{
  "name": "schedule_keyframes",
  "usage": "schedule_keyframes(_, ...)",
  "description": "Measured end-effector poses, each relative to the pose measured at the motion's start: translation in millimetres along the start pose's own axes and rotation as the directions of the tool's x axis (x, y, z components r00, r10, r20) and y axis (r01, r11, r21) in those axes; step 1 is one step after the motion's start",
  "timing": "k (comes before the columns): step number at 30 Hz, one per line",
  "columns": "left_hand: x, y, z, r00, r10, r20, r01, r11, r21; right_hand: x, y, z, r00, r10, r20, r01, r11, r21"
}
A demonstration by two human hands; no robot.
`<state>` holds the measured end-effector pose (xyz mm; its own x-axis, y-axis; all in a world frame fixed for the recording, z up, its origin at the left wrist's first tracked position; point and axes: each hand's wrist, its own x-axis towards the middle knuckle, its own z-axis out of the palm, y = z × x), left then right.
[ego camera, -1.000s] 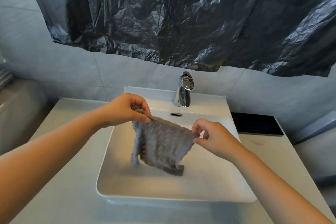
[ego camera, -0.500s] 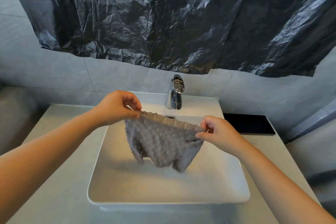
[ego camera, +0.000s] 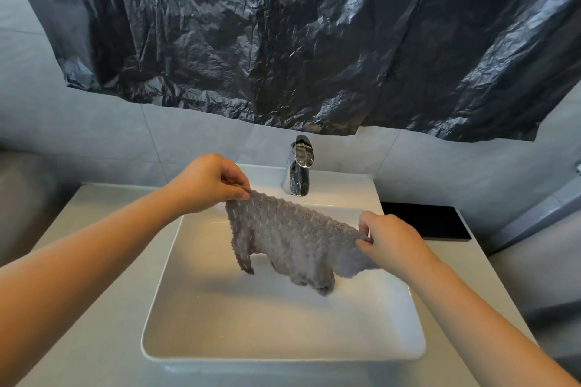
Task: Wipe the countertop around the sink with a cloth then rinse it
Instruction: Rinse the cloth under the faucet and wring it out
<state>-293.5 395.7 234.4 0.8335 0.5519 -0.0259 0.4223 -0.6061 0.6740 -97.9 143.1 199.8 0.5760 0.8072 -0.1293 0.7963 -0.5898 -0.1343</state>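
**A:** In the head view, where is the cloth?

**B:** The cloth (ego camera: 292, 242) hangs in the air over the sink (ego camera: 283, 352), pulled out between two hands along its top edge. It is grey, with a knobbly weave like a waffle and a small wavy border. The lower part sags in uneven flaps. I cannot tell if the lowest flap touches the basin.

**A:** And the grip of each hand?

**B:** The left hand (ego camera: 207, 182) pinches the upper left corner between the thumb and curled fingers, close to the tap (ego camera: 298, 173). The right hand (ego camera: 390, 239) pinches the other upper corner in the same way, lower and nearer to the person. So both grips are closed on the cloth.

**A:** How does the sink look?

**B:** It is white and glossy, a rectangle with rounded corners and a shallow, flat bottom. It is set on a pale grey, matte table (ego camera: 94, 308). The tap is short, of mirror-bright chrome, and stands at the middle of the back rim.

**A:** What else is there?

**B:** A flat, black, glossy slab (ego camera: 424, 223) lies on the table at the right of the sink, by the wall (ego camera: 94, 135). The wall has big pale grey tiles. Over its upper part hangs a black plastic sheet (ego camera: 314, 41), shiny and full of creases.
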Motion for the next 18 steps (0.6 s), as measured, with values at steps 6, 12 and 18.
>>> schedule_keyframes(6, 9, 4, 0, 0.989, -0.020, -0.150, 0.006, 0.996, -0.094, 9, 8, 2, 0.987, 0.108, -0.116, -0.102, 0.993, 0.061)
schedule_keyframes(12, 19, 12, -10, 0.968, 0.031, -0.250, -0.044, 0.998, -0.047, 31, 12, -25, 0.953, 0.166, -0.255, -0.051, 0.914, 0.402)
schedule_keyframes(18, -14, 9, -15, 0.976, 0.073, -0.208, -0.100, 0.987, -0.122, -3, 11, -26, 0.942, 0.056, -0.331, 0.095, 0.901, 0.423)
